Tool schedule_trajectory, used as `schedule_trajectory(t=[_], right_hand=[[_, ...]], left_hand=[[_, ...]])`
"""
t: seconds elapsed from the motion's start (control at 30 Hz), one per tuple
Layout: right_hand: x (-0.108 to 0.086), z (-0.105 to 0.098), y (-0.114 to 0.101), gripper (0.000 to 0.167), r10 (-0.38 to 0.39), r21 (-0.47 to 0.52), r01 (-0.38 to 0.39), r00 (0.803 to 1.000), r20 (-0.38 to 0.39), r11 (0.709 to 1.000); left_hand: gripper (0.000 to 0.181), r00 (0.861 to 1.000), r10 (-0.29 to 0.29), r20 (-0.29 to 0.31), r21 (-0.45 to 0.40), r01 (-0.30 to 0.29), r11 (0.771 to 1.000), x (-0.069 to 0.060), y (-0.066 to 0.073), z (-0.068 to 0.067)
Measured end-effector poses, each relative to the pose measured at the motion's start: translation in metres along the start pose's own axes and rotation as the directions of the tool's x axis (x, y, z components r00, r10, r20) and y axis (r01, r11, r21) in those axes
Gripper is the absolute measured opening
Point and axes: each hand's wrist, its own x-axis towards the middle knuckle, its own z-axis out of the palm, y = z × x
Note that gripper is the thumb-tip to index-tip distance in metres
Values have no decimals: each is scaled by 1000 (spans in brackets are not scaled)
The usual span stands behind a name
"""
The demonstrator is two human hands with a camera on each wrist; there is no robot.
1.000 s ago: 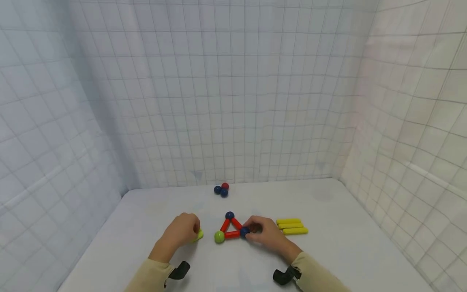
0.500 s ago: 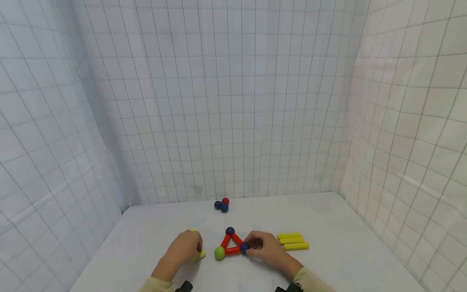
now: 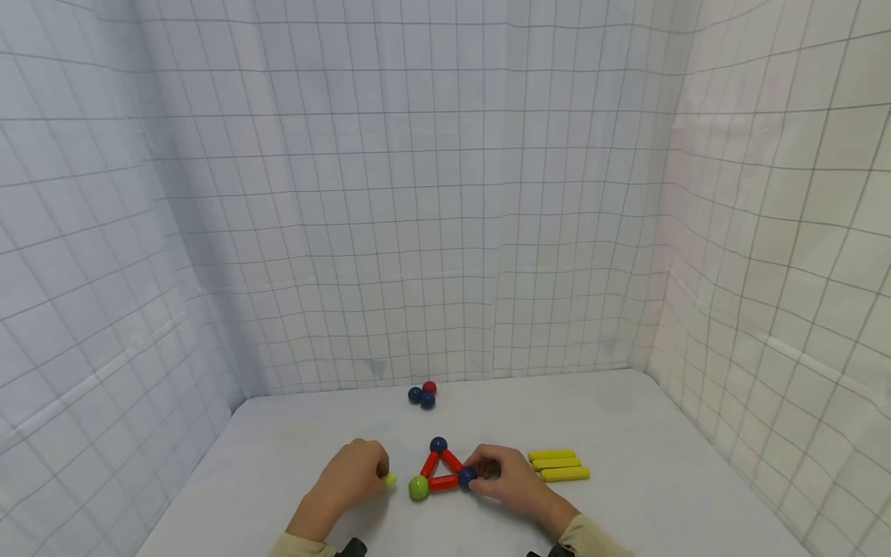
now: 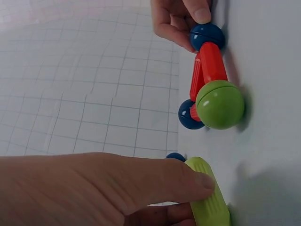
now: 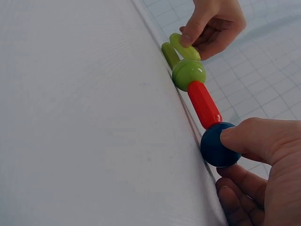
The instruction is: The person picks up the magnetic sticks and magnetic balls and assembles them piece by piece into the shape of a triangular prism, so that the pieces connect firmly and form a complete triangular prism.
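My left hand [image 3: 351,473] pinches a lime-green rod [image 4: 208,195] between thumb and fingers, its end a short gap left of the green ball [image 4: 220,104]. That ball is one corner of a flat triangle on the table, with red rods [image 4: 214,61] as sides. A dark blue ball [image 3: 438,445] forms the far corner. My right hand [image 3: 515,481] pinches the blue ball [image 5: 218,145] at the right corner between thumb and fingers. A second lime-green rod [image 5: 170,54] lies near the left hand, mostly hidden by it in the head view.
Several yellow rods [image 3: 557,464] lie side by side right of my right hand. At the back of the white table [image 3: 626,433], two blue balls [image 3: 428,401] and a red ball [image 3: 429,387] sit together. Grid-patterned cloth walls [image 3: 390,232] enclose the back and sides.
My left hand has shifted slightly right with the lime-green rod, narrowing its gap to the green ball. The right hand keeps its hold. The head view has tilted upward.
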Motion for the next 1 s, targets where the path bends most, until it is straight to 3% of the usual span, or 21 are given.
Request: schedule_trajectory(t=[0.2, 0.37, 0.53, 0.73, 0.87, 1.0], right_hand=[[-1, 1, -4, 21, -4, 2, 4, 1000, -1, 1000], [0, 1, -3, 20, -13, 3, 13, 1000, 3, 1000], [1, 0, 0, 21, -5, 2, 5, 1000, 5, 1000], [2, -3, -1, 21, 13, -7, -13, 1000, -6, 1000], [1, 0, -2, 21, 30, -2, -30, 1000, 3, 1000], [2, -1, -3, 20, 14, -8, -14, 1000, -1, 1000]], left_hand=[[10, 998, 47, 29, -122, -43, 992, 9, -7, -1], [11, 995, 95, 8, -265, -89, 960, 15, -13, 2], [12, 989, 112, -97, -391, -141, 910, 29, -13, 10], [13, 962, 71, -262, -475, -193, 858, 56, -5, 19], [14, 941, 10, -339, -497, -187, 847, 66, 2, 27], [14, 926, -38, -376, -505, -171, 846, 71, 8, 30]])
